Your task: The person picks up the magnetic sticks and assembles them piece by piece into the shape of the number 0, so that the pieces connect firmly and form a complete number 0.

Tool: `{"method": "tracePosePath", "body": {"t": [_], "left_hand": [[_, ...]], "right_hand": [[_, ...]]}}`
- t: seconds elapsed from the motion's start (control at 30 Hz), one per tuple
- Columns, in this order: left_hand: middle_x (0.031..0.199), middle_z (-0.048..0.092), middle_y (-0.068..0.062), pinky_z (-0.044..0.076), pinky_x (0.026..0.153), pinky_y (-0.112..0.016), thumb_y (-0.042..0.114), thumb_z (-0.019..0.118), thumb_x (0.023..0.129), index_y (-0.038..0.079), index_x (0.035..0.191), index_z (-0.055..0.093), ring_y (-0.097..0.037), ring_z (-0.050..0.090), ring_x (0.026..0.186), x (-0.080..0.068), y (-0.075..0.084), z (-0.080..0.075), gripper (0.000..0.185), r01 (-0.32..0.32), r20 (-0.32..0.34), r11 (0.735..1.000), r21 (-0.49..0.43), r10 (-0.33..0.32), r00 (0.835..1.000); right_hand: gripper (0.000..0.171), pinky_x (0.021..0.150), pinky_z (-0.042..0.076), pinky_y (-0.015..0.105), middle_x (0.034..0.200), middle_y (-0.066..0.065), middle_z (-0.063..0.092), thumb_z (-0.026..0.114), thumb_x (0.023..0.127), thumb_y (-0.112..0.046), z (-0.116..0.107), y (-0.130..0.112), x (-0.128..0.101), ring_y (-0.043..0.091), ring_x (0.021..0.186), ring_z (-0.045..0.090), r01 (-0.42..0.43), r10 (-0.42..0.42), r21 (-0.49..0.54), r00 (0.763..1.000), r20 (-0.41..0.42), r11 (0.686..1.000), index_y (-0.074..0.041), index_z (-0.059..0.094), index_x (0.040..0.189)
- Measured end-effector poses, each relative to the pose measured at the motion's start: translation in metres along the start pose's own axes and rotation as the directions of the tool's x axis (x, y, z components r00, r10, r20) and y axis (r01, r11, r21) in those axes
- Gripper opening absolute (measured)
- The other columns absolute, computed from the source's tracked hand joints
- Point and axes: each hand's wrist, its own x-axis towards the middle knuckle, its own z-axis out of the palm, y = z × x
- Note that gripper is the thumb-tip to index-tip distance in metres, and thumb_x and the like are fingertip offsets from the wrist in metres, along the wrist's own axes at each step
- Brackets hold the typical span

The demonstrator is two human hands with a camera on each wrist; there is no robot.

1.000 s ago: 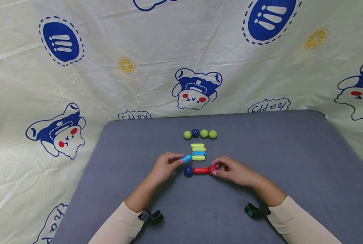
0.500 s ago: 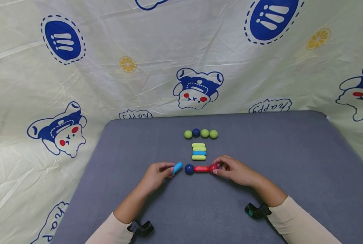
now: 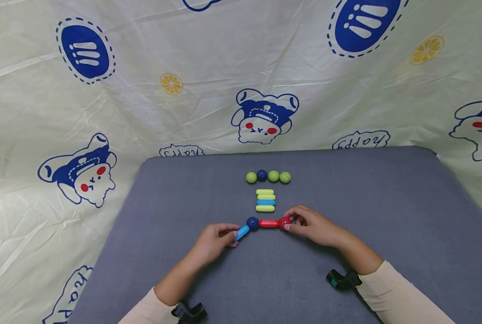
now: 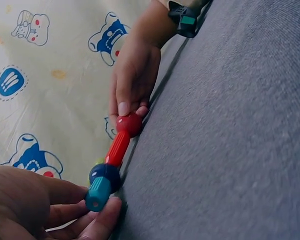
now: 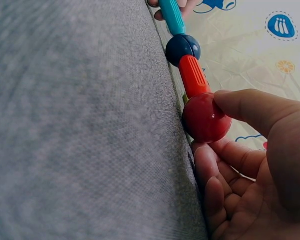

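My left hand point(image 3: 216, 243) pinches a light blue ribbed rod point(image 3: 242, 232) between thumb and fingers. The rod's far end meets a dark blue ball point(image 3: 252, 223), slanting down and left from it. From that ball a red rod point(image 3: 269, 223) runs straight to a red ball point(image 3: 284, 223). My right hand point(image 3: 315, 227) holds the red ball; in the right wrist view the thumb lies on top of the red ball point(image 5: 206, 117) and the fingers beneath. In the left wrist view the light blue rod point(image 4: 98, 194) lines up with the dark blue ball point(image 4: 105, 176).
Just beyond the joined pieces lies a stack of rods, several yellow-green point(image 3: 265, 209) and one blue point(image 3: 266, 202). Farther back is a row of green balls point(image 3: 273, 176) with one dark blue ball point(image 3: 262, 175). The grey table point(image 3: 346, 189) ends at a printed cloth point(image 3: 208, 112).
My left hand has drawn the light blue rod away from the rod stack, toward me, then brought it to the dark blue ball. The right hand stays on the red ball.
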Motion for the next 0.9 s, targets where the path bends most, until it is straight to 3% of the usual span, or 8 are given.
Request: {"method": "tracePosePath", "body": {"t": [0.33,0.53,0.9], "left_hand": [[0.108,0.07,-0.019,0.062,0.078,-0.034,0.006,0.066,0.096,-0.006,0.13,0.061,-0.016,0.073,0.081,0.003,0.002,0.01,0.036,0.014,0.035,0.995,-0.102,-0.01,0.999],[0.116,0.063,-0.02,0.063,0.076,-0.034,0.003,0.07,0.093,0.0,0.144,0.049,-0.014,0.07,0.078,0.007,0.003,0.016,0.055,0.018,0.08,0.987,-0.157,-0.005,0.997],[0.112,0.058,-0.016,0.062,0.074,-0.033,0.006,0.073,0.091,0.009,0.155,0.035,-0.011,0.069,0.076,0.014,0.006,0.022,0.076,0.027,0.153,0.991,-0.128,-0.007,0.988]], "right_hand": [[0.029,0.069,0.045,0.025,0.101,0.002,0.055,0.068,0.097,-0.037,0.0,0.002,0.001,0.016,0.086,0.053,0.001,-0.001,0.005,1.0,0.002,1.0,-0.02,0.064,0.12],[0.029,0.069,0.045,0.025,0.101,0.002,0.055,0.069,0.097,-0.036,0.0,0.002,0.0,0.017,0.086,0.053,0.001,-0.001,0.012,1.0,0.004,1.0,-0.021,0.064,0.121],[0.028,0.069,0.045,0.025,0.101,0.002,0.055,0.068,0.097,-0.035,0.001,0.003,0.001,0.017,0.086,0.053,-0.003,0.003,0.003,1.0,-0.001,1.0,-0.021,0.064,0.121]]}}
